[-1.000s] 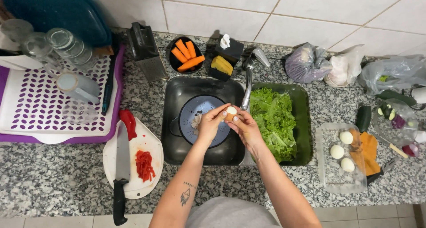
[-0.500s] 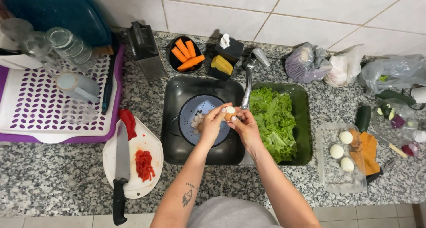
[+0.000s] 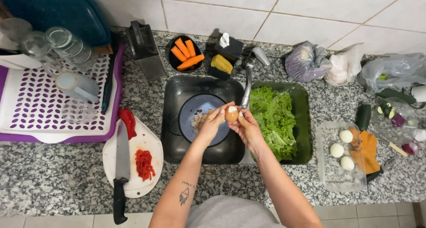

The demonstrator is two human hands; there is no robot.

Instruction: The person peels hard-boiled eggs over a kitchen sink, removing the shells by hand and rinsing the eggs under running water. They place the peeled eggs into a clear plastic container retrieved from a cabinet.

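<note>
Over the sink [image 3: 177, 90], left hand [image 3: 212, 123] and right hand [image 3: 246, 127] pinch a half-peeled egg [image 3: 231, 114] between them.

Pretty clearly a home kitchen: speckled granite worktop [image 3: 53, 179], sink [image 3: 177, 95] with tap [image 3: 248, 72], tiled wall [image 3: 275, 10], dish rack [image 3: 26, 104]

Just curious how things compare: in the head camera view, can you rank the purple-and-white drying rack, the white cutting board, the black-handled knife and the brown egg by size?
1. Purple-and-white drying rack
2. White cutting board
3. Black-handled knife, about as long as the board but much narrower
4. Brown egg, held between both hands
</note>
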